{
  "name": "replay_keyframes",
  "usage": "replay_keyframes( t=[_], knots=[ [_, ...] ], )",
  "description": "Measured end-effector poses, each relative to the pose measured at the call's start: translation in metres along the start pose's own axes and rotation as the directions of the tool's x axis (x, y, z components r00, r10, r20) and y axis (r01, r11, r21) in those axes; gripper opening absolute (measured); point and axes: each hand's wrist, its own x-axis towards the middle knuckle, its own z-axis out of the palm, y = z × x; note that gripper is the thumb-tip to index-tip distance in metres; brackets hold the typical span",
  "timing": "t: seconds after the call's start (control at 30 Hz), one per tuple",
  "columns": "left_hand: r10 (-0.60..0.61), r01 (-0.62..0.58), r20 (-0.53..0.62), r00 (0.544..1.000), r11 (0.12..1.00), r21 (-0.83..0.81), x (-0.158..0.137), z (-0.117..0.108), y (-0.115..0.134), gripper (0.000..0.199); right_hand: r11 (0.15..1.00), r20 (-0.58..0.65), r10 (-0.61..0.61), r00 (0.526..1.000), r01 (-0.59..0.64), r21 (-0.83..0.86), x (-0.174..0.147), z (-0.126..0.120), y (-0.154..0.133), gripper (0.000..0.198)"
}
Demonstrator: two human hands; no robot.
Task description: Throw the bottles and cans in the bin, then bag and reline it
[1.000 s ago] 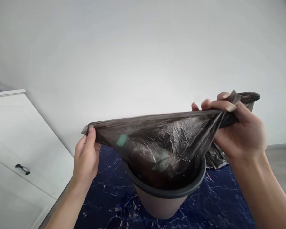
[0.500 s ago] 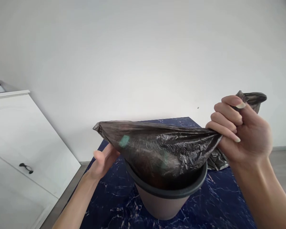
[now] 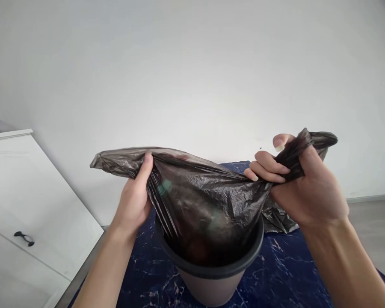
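Head view of two bare hands drawing a dark, translucent plastic bag (image 3: 205, 196) upward out of a round bin (image 3: 211, 273), which serves here as the landmark. The bin, pale-walled with a dark rim, stands on a navy, white-veined tabletop (image 3: 291, 273); the lower part of the bag hangs inside the bin's mouth, while its upper part is stretched into a wide, shallow fan above the rim. Above and to the left of the bin, the left hand (image 3: 133, 203) has its grip clenched on the bag's left edge, thumb on the near face, with a short crumpled tail of plastic projecting further left beyond the fingers. Above and to the right of the bin, the right hand (image 3: 303, 188) has its grip clenched on a gathered, twisted bunch of the bag, the fingers (image 3: 265, 164) curled over it and the free end sticking out past the hand to the right. Behind the bin on its right side, more crumpled plastic of the same dark colour lies on the tabletop. Well to the left of the bin stands a white cabinet (image 3: 25, 205) bearing a dark handle (image 3: 23, 237). Behind the bin rises a plain white wall (image 3: 192, 77).
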Motion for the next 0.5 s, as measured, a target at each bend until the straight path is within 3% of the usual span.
replay_keyframes(
  t=[0.07,0.2,0.33,0.4,0.5],
  knots=[
    [0.027,-0.033,-0.076,0.997,0.996,-0.082,0.005,0.009,0.008,0.034,1.0,-0.047,0.014,0.999,-0.014,0.003,-0.001,0.006,-0.002,0.03],
    [0.195,-0.167,0.065,0.979,0.938,-0.304,0.003,0.028,0.026,0.02,0.999,-0.08,0.013,0.997,-0.01,0.037,-0.006,0.017,-0.004,0.025],
    [0.094,0.009,0.191,0.977,0.878,-0.478,-0.002,0.037,0.04,0.029,0.995,-0.05,-0.007,0.999,0.012,0.1,-0.007,0.015,-0.001,0.017],
    [0.05,0.083,0.255,0.966,0.869,-0.488,-0.002,0.038,0.044,0.036,0.989,0.014,0.011,1.0,-0.013,0.149,-0.007,0.012,0.0,0.024],
    [0.058,0.064,0.36,0.931,0.946,-0.318,-0.002,0.036,0.048,0.044,0.982,0.128,0.02,0.992,-0.043,0.185,-0.005,0.007,0.002,0.031]
  ],
)
